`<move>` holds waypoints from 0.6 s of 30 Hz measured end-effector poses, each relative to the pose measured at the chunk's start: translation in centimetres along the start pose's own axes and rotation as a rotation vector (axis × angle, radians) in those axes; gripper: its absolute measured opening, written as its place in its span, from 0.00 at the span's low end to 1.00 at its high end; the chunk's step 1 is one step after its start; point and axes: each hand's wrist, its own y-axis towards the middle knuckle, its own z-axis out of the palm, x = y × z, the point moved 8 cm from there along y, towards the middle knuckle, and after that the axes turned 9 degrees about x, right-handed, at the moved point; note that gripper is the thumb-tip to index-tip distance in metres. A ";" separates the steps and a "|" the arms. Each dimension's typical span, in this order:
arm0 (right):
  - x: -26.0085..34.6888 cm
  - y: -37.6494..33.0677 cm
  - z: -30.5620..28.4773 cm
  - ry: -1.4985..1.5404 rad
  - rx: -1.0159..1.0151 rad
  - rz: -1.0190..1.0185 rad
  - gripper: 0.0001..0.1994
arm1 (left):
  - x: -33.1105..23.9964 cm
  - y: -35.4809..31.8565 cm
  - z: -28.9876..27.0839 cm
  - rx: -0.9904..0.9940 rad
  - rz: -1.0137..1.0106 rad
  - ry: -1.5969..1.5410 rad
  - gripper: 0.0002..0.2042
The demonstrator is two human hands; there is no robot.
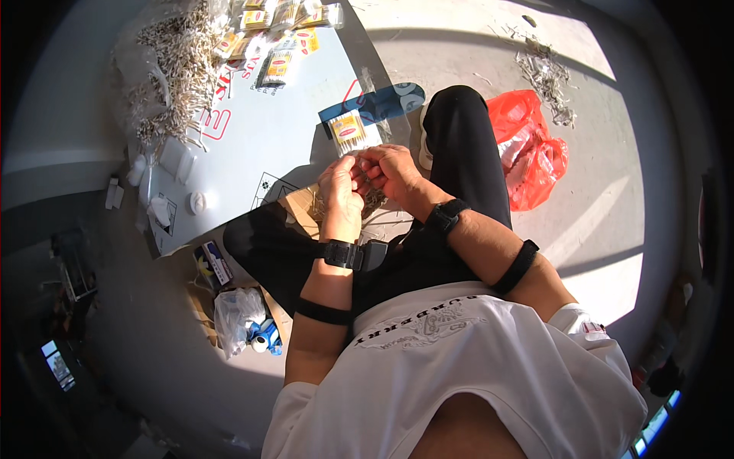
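We record the left hand (pixel 340 187) and right hand (pixel 391 170) meeting above the lap, fingers pinched together on a small clear plastic packet of pale thin sticks (pixel 359 162), held close apparently for fine handling, with a similar yellow-labelled packet (pixel 349 131) lying just beyond on the white board (pixel 252 145).

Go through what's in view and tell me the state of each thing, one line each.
Left hand: closed on a small bundle of thin sticks, touching the right hand.
Right hand: fingers curled, pinching at the same bundle.
Clear packet of sticks: filled, lying flat on the white board.
Loose stick pile: heaped, unpacked.
Red plastic bag: crumpled, lying on the floor.
White plastic bag: crumpled on the floor.
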 end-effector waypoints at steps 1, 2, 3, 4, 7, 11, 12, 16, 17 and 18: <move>0.0 -0.1 0.0 0.000 0.001 0.000 0.04 | 0.3 0.1 -0.1 0.009 -0.024 -0.024 0.06; 0.0 -0.1 0.3 0.007 0.028 0.004 0.05 | 0.2 0.2 -0.4 0.009 -0.024 -0.025 0.06; -0.1 -0.1 0.4 0.015 0.054 0.007 0.05 | 0.1 0.3 -0.4 0.044 -0.027 -0.023 0.05; -0.1 -0.1 0.4 0.015 0.054 0.007 0.05 | 0.1 0.4 -0.4 0.079 -0.029 -0.021 0.05; -0.1 -0.2 0.6 0.029 0.077 0.031 0.06 | 0.1 0.4 -0.7 0.091 -0.056 0.004 0.04; 0.6 0.1 0.0 0.044 0.090 0.037 0.06 | -0.8 0.0 -1.0 0.028 -0.027 -0.042 0.07; 0.7 0.2 -0.1 0.073 0.105 0.052 0.06 | -0.8 0.1 -1.3 0.028 -0.026 -0.042 0.07; 0.4 0.4 -0.3 0.113 0.108 0.082 0.05 | -1.0 0.4 -1.6 0.078 -0.030 -0.097 0.10; 0.4 0.5 -0.3 0.113 0.108 0.082 0.05 | -1.0 0.3 -1.5 0.091 -0.025 -0.103 0.09; 0.4 0.5 -0.3 0.121 0.120 0.089 0.05 | -1.1 0.3 -1.4 0.103 -0.020 -0.110 0.09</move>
